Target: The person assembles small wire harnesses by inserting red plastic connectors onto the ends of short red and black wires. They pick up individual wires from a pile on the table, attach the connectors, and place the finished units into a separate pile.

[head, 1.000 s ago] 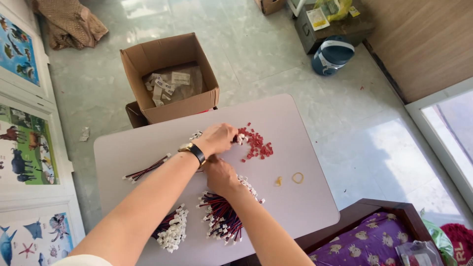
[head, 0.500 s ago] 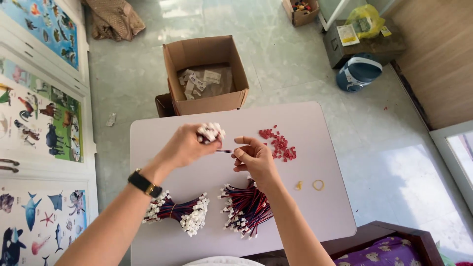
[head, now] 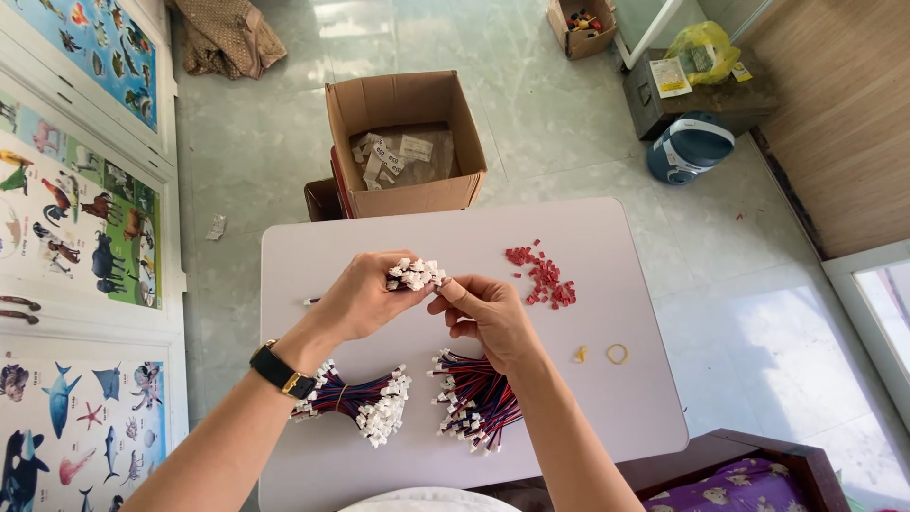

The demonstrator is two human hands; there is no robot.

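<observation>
The left hand [head: 365, 299] is closed around a bunch of white-plugged wires [head: 414, 275] above the table's [head: 607, 417] middle; the right hand [head: 488, 318] pinches at its plugs. Two finished-looking wire bundles [head: 365, 403] lie by the near edge. Red connector pieces [head: 542, 277] remain loose toward the far right.

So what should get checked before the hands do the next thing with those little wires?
1. Left hand grips the bunch of white-ended wires: ok, fingers closed round it.
2. Right hand touches the bunch: ok, its fingertips meet the white ends.
3. All white ends line up evenly: cannot tell, too small.
4. Red pieces lie within reach on the table: ok, just right of the hands.
5. Rubber band is ready: ok, lying loose on the table.
6. The two wire bundles, left and right, are out of the way: ok, nearer the person.
</observation>
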